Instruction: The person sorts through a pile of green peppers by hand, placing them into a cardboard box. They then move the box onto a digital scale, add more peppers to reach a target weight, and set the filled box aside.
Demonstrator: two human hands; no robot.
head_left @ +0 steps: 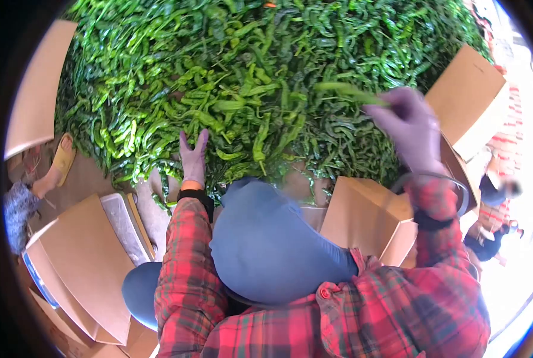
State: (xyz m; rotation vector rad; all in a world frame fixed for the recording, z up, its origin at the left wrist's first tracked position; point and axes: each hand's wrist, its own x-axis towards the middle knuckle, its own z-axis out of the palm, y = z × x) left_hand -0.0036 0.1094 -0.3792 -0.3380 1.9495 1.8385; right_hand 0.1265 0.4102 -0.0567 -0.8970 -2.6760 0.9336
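A large heap of green chili peppers (242, 89) covers the floor before me. My right hand (412, 128), in a lilac glove, is raised over the right side of the heap and blurred by motion. Its thumb and fingers pinch one long green chili pepper (347, 90), which points left. At the near edge of the heap rests my left hand (193, 158), gloved the same way. Its fingers are spread apart among the peppers, and no pepper shows in its grip.
Open cardboard boxes stand at my near right (362, 212), far right (466, 89) and lower left (87, 262). Another cardboard piece (39, 86) is at the upper left. A person's sandaled foot (63, 160) shows at left; other people (490, 241) are at the right edge.
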